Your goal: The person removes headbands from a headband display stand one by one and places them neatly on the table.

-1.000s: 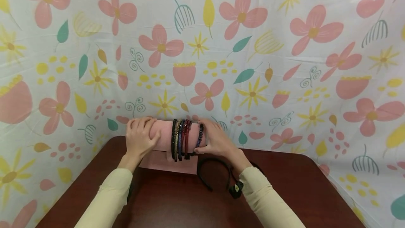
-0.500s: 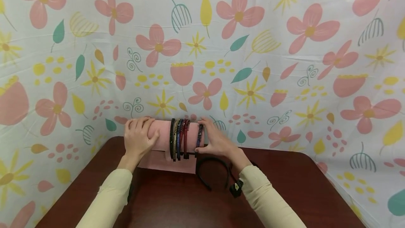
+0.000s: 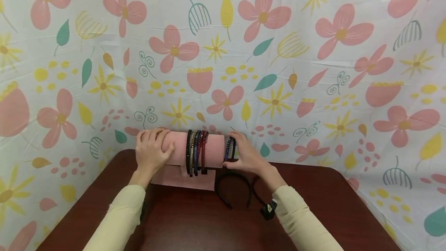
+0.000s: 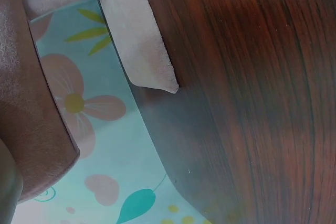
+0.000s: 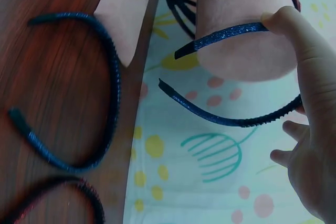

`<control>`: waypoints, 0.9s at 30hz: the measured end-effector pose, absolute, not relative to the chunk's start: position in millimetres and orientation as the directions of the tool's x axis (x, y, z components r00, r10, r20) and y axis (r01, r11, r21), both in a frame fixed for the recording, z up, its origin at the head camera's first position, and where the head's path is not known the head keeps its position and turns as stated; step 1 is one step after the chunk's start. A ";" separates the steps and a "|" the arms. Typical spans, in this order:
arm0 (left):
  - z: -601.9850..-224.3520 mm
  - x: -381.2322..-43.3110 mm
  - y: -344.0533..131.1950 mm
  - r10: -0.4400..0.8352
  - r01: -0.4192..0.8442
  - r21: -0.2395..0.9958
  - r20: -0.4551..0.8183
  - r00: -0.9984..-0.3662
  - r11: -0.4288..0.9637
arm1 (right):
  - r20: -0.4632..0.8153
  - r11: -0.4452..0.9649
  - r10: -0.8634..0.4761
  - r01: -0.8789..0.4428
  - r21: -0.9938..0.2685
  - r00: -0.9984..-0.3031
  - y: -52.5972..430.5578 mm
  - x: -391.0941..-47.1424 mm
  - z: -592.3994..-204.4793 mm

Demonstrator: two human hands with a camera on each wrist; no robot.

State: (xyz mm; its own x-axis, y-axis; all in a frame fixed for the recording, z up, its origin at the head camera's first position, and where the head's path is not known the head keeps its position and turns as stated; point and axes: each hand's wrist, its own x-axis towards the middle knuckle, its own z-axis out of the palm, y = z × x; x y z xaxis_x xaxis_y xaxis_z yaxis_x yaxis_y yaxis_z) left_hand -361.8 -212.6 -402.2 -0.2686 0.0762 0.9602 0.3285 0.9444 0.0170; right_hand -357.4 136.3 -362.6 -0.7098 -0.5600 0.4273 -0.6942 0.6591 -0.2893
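Note:
A pink plush headband stand [image 3: 214, 146] with a horizontal roll stands at the back of the table. Several glittery headbands in black, gold, blue and red [image 3: 203, 152] sit around its middle. My left hand [image 3: 150, 152] grips the roll's left end, fingers over the top and thumb in front. Off the right end, my right hand [image 3: 250, 157] holds a dark blue glitter headband [image 5: 231, 34], thumb on its outer side. Its two tips point toward the stand in the right wrist view. Other fingers are partly hidden behind the band.
On the brown table [image 3: 195, 220], a dark blue headband [image 5: 113, 87] lies right of the stand's base [image 4: 136, 35]. A dark, reddish headband [image 5: 86, 187] lies beside it, partly behind the right forearm. A floral curtain [image 3: 265, 69] hangs close behind the table.
My right hand has moved right, bringing the dark blue headband from around the roll's right end to just beyond it. The left hand keeps its grip on the roll.

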 end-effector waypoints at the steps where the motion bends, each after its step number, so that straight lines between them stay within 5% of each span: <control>1: -402.2 -361.5 -212.6 0.075 0.328 0.017 0.960 -0.268 0.945 | 0.427 0.661 -0.556 -0.691 -0.293 -0.713 139.1 -356.9 -363.1; 27: -401.2 -360.9 -212.3 0.067 0.340 0.027 0.963 -0.263 0.940 | 0.407 0.760 -0.473 -0.596 -0.260 -0.781 209.4 -345.5 -381.3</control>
